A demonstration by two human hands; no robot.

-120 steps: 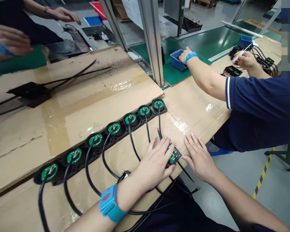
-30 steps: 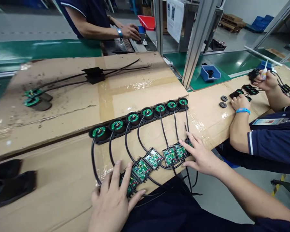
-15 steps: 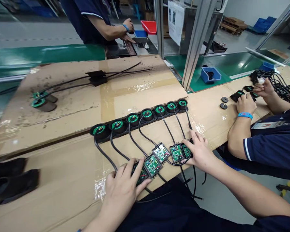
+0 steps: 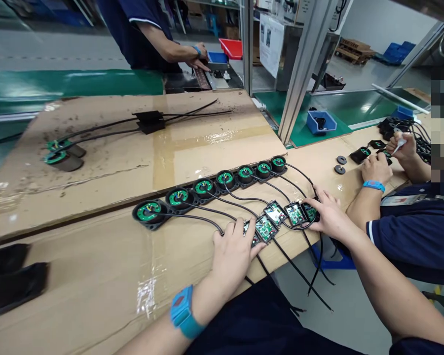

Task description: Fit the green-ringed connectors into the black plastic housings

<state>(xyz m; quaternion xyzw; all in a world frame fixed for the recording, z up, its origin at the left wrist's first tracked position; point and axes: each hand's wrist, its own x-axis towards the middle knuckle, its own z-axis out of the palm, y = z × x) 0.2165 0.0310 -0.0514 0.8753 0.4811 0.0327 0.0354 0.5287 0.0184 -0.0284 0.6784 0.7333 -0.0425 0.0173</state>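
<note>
Where brown cardboard sheets taped with clear film cover the worktop, a green conveyor belt runs behind it and grey aluminium posts rise at its far edge, with a bare factory floor beyond. A row of small green circuit boards in black housings lies near the front edge, its long axis slanting from lower left to upper right. Black cables run from it up-left to a parallel row of round black pucks with green tops. The left hand lies flat, its grip spread, fingers on the row's near end; the right hand lies likewise spread on the far end. A co-worker's hand with a blue wristband rests just to the right.
</note>
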